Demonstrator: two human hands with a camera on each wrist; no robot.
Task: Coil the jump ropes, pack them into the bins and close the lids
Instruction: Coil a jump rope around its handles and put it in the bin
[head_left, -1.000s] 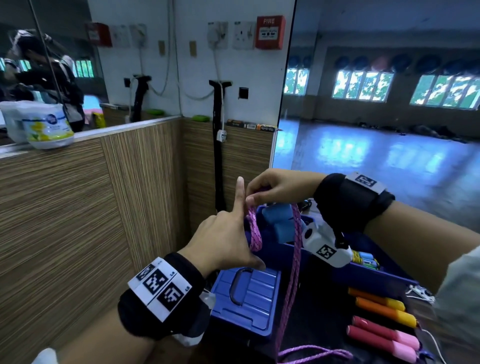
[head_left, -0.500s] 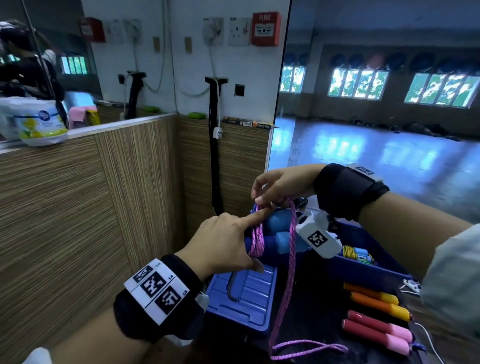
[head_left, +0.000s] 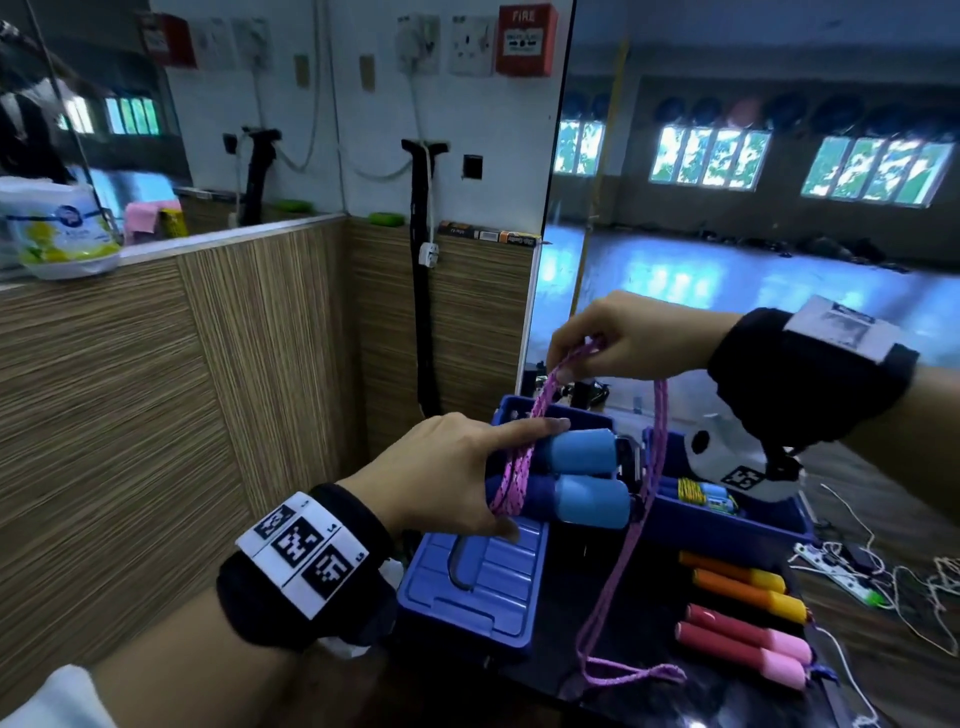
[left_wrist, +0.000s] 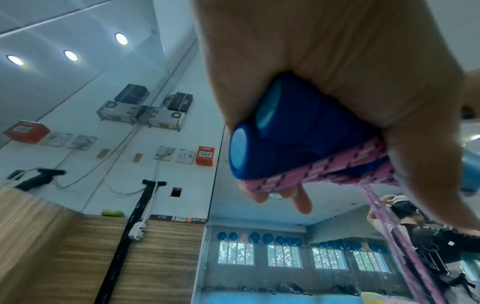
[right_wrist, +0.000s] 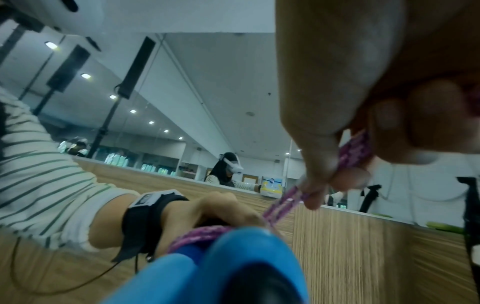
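Our right hand (head_left: 618, 338) is now lifting the pinched pink rope (head_left: 647, 499) higher, adding another wrap round the blue handles (head_left: 576, 473) our left hand (head_left: 441, 473) is gripping.

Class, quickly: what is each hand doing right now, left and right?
Left hand: grips the two blue handles, with pink rope wound round them.
Right hand: pinches the pink rope above the handles.
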